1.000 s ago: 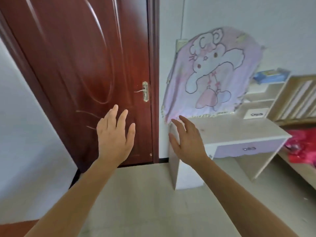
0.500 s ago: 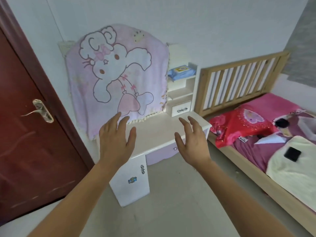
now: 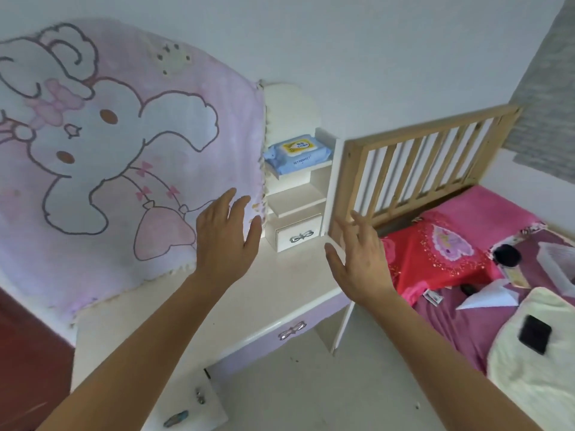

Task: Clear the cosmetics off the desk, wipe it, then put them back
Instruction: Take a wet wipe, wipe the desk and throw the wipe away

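We hold our left hand (image 3: 225, 237) and right hand (image 3: 357, 259) flat, fingers straight and empty, above the worktop (image 3: 280, 293), where no cosmetics show, probably ready to reach the wipes pack (image 3: 297, 152) shelved above the worktop's far right corner.

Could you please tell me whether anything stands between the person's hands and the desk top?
Nothing visible does. The left hand and the right hand hover open over the desk top, with no object under them. Only the pink blanket, draped behind, reaches the desk top's rear edge, left of the left hand.
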A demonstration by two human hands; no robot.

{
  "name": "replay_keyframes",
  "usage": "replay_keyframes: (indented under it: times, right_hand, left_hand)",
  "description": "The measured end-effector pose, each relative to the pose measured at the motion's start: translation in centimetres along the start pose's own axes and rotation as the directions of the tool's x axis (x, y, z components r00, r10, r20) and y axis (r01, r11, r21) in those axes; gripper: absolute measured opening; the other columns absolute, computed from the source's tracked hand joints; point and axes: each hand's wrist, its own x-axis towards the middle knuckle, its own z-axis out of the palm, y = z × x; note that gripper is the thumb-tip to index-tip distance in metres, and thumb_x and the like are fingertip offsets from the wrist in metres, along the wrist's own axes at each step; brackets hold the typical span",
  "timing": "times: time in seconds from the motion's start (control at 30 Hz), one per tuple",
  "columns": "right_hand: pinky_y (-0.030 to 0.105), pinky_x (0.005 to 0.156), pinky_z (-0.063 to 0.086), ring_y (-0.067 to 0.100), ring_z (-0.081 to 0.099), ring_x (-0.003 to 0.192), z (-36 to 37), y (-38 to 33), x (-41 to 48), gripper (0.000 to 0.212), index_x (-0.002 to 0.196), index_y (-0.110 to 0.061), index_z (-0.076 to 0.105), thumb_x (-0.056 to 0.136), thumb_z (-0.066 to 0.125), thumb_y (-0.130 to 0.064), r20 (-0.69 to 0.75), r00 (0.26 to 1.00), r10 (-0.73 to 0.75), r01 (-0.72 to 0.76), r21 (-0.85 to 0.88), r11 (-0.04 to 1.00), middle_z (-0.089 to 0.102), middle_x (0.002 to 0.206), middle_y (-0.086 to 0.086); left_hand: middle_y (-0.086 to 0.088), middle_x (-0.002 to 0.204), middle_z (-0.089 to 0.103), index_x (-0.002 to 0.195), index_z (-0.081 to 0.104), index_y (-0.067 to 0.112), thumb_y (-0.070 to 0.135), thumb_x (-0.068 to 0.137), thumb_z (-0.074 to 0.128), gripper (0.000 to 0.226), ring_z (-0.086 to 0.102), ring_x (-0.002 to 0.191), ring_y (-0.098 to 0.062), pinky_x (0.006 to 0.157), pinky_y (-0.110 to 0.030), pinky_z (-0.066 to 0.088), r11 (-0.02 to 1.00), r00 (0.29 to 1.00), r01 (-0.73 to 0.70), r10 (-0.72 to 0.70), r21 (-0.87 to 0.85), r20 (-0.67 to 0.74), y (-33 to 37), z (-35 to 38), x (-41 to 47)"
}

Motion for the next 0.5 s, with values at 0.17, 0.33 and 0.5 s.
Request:
replay_keyframes:
  times: [0.17, 0.33, 0.5]
  right_hand:
    - [0.052, 0.108, 0.035, 0.034, 0.034, 0.137, 0.6, 5.9, 7.0, 0.053, 0.145, -0.019, 0.039, 0.096, 0.056, -0.034, -0.007, 0.998, 0.069, -0.068, 0.016, 0.998, 0.036, 0.149, 0.017]
    - [0.051, 0.103, 0.040, 0.038, 0.042, 0.129, 4.1, 10.6, 15.1, 0.051, 0.142, -0.013, 0.044, 0.095, 0.057, -0.030, -0.005, 1.000, 0.030, -0.030, 0.081, 0.996, 0.041, 0.145, 0.019]
    - [0.045, 0.109, 0.038, 0.031, 0.041, 0.134, 9.6, 14.6, 24.1, 0.048, 0.141, -0.010, 0.047, 0.097, 0.055, -0.026, 0.075, 0.993, -0.088, 0.074, 0.174, 0.982, 0.044, 0.146, 0.014]
  left_hand:
    - [-0.012, 0.141, 0.050, 0.127, 0.059, 0.012, 0.039, 0.094, 0.046, 0.044, 0.049, 0.126, -0.031, 0.103, -0.045, 0.035, 1.000, 0.999, -0.014, 0.014, 0.001, 0.030, 2.0, 5.5, 7.9]
    - [-0.009, 0.142, 0.050, 0.130, 0.056, 0.015, 0.040, 0.096, 0.047, 0.043, 0.047, 0.128, -0.028, 0.104, -0.044, 0.036, 0.998, 0.997, 0.019, -0.023, 0.052, 0.069, 1.5, 12.2, 13.3]
    - [-0.008, 0.146, 0.045, 0.134, 0.050, 0.016, 0.037, 0.096, 0.053, 0.044, 0.043, 0.132, -0.028, 0.105, -0.045, 0.037, 0.991, 0.984, 0.090, -0.103, 0.096, 0.144, -0.3, 19.0, 18.6]
